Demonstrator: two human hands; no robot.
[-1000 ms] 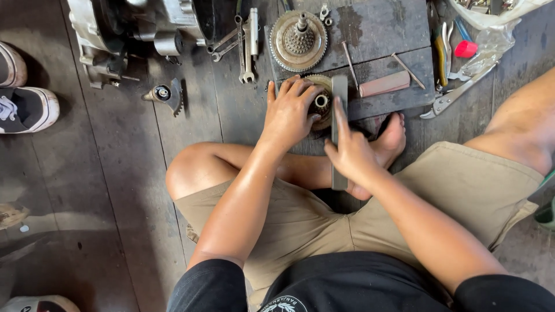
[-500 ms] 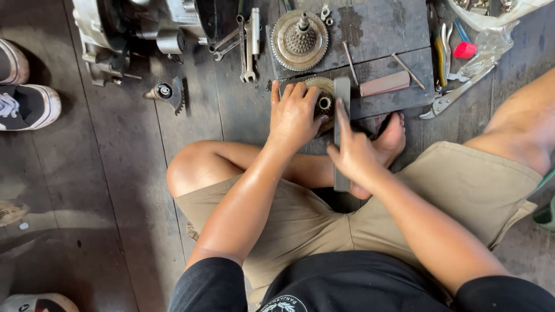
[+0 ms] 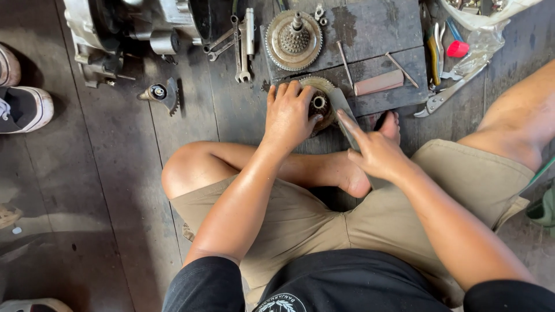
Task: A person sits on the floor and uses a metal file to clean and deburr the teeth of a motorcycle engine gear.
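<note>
I sit cross-legged on a dark wooden floor. My left hand is spread over a round toothed gear part and presses it down at the edge of a dark metal plate. My right hand grips a flat grey metal bar, forefinger stretched along it, its tip resting against the gear part's right side. My bare foot lies just right of the bar.
A larger clutch gear assembly sits on the plate. Wrenches and an engine case lie to the upper left, a small toothed part beside them. Pliers, tools and a plastic bag are at right. A sneaker is at left.
The bar has tilted from nearly upright to slanting, its tip now against the gear part. My right hand shifted slightly with it. My left hand stays on the gear part.
</note>
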